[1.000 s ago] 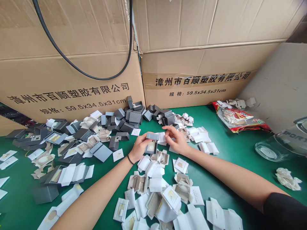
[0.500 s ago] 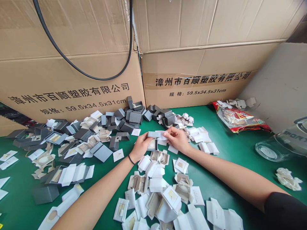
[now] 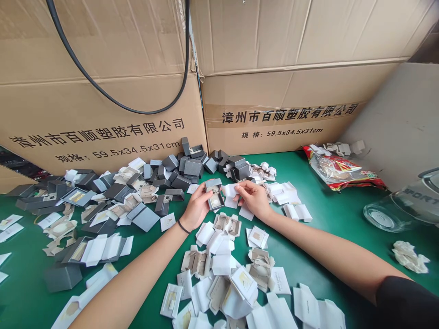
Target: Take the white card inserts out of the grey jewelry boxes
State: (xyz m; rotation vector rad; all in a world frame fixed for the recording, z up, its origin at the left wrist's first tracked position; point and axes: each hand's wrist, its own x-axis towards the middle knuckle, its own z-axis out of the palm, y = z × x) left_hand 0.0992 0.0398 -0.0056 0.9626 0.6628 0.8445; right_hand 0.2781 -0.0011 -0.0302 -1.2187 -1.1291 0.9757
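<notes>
My left hand (image 3: 198,203), with a black band at the wrist, is closed on a small dark grey hinged box (image 3: 216,200). Its lid stands up, and a pale round shape shows inside. Just to the right, my right hand (image 3: 252,196) pinches a white paper piece (image 3: 229,190) between thumb and fingers. The paper is beside the box; whether they touch I cannot tell. Below both hands lies a heap of torn white card inserts (image 3: 222,265). Behind them is a pile of grey boxes (image 3: 192,167).
More boxes and torn card (image 3: 113,192) spread leftward over the green table (image 3: 329,242). On the right are a red plastic packet (image 3: 343,169), a clear jug (image 3: 387,212) and crumpled tissue (image 3: 410,257). Large cartons (image 3: 274,91) stand behind, and a black cable (image 3: 120,107) hangs in front.
The small grey box has tilted so its open inside shows more fully. The white paper in my right hand now sits apart from the lid it overlapped.
</notes>
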